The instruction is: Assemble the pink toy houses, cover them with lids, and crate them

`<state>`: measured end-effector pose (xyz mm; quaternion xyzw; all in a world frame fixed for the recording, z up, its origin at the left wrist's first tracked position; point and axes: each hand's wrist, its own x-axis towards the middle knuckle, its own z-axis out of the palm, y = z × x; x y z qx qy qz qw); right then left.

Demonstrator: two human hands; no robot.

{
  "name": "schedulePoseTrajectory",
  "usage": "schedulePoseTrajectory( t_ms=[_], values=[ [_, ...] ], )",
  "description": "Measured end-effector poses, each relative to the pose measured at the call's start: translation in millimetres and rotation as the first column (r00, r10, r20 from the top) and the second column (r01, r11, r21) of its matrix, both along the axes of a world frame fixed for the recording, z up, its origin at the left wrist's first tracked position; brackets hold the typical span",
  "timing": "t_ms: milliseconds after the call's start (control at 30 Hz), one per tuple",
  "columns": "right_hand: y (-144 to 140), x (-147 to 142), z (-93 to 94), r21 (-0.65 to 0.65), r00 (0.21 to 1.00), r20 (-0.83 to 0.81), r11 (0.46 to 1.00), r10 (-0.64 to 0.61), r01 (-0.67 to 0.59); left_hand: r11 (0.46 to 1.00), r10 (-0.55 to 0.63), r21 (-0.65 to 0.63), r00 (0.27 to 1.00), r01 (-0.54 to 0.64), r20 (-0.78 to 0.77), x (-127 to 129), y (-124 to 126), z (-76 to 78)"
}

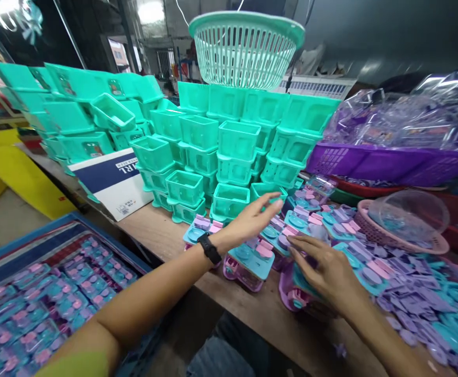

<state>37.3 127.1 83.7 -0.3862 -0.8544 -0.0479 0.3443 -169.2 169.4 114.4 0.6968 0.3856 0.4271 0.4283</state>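
My left hand (258, 217), a dark watch on its wrist, is stretched out above a row of small toy units with its fingers apart. Under its wrist stands a toy unit (252, 262) with a blue top, lilac and pink pieces and a pink base. My right hand (323, 267) has its fingers extended, the tips close to a round lilac piece (284, 241); whether they touch it I cannot tell. Partly covered by that hand is another toy unit (291, 296) with a pink base. Several similar units, such as one with a blue oval (296, 220), stand behind.
Stacked green plastic bins (238, 141) line the back, topped by a round green basket (248, 52). Loose lilac parts (413, 288) and blue parts (456, 335) lie at right, near a pink basket (386, 235) and a purple basket (370, 162). A crate (66, 222) of toys stands at left.
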Motion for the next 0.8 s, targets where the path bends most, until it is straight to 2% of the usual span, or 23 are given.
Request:
schedulePoseTrajectory(
  t_ms=[33,67,133,200,300,400,467,500,533,600,633,667,700,733,800],
  values=[
    [-9,-5,1.1,0.023,0.997,-0.071,0.999,-0.030,0.032,0.983,0.047,-0.182,0.963,0.002,0.264,0,-7,1.1],
    [-18,-10,2.8,0.027,0.990,-0.132,0.998,-0.054,0.058,0.940,0.095,-0.333,0.881,0.075,0.464,1,-15,2.0],
    [-35,-22,7.9,0.019,0.974,-0.214,0.997,-0.073,0.079,0.845,0.147,-0.473,0.742,0.250,0.654,3,-31,3.7],
    [-45,-32,12.9,0.007,0.971,-0.235,0.999,-0.047,0.050,0.804,0.178,-0.507,0.689,0.311,0.703,6,-45,5.3],
    [-49,-42,15.5,0.032,0.980,-0.195,0.999,0.032,-0.026,0.786,0.239,-0.536,0.648,0.309,0.723,11,-62,7.6],
    [-50,-45,14.1,0.065,0.986,-0.146,0.995,0.079,-0.070,0.741,0.304,-0.586,0.614,0.328,0.728,13,-74,5.4],
    [-52,-42,13.5,0.020,0.987,-0.123,0.995,0.098,-0.097,0.708,0.299,-0.618,0.648,0.341,0.700,11,-81,-1.2],
    [-53,-40,13.1,-0.020,0.988,-0.128,0.996,0.088,-0.091,0.711,0.277,-0.622,0.683,0.328,0.676,9,-84,-6.0],
    [-54,-37,12.4,-0.064,0.988,-0.146,0.996,0.052,-0.062,0.739,0.247,-0.613,0.733,0.280,0.633,6,-87,-11.6],
    [-55,-33,8.7,-0.155,0.980,-0.186,0.987,-0.069,0.040,0.867,0.218,-0.497,0.858,0.049,0.465,-3,-91,-23.8],
    [-54,-32,5.3,-0.189,0.974,-0.189,0.978,-0.127,0.091,0.929,0.236,-0.355,0.905,-0.104,0.353,-8,-92,-29.8],
    [-53,-32,0.9,-0.212,0.969,-0.177,0.968,-0.170,0.131,0.959,0.266,-0.171,0.932,-0.228,0.246,-13,-92,-35.5],
    [-52,-33,-4.1,-0.223,0.968,-0.151,0.961,-0.199,0.163,0.956,0.286,0.015,0.946,-0.292,0.155,-18,-92,-40.8],
    [-51,-35,-9.5,-0.219,0.969,-0.114,0.957,-0.218,0.189,0.939,0.286,0.173,0.955,-0.296,0.081,-23,-92,-45.9],
    [-48,-42,-19.2,-0.191,0.970,-0.040,0.955,-0.239,0.227,0.906,0.231,0.374,0.972,-0.200,-0.039,-31,-90,-55.2]
  ],
)
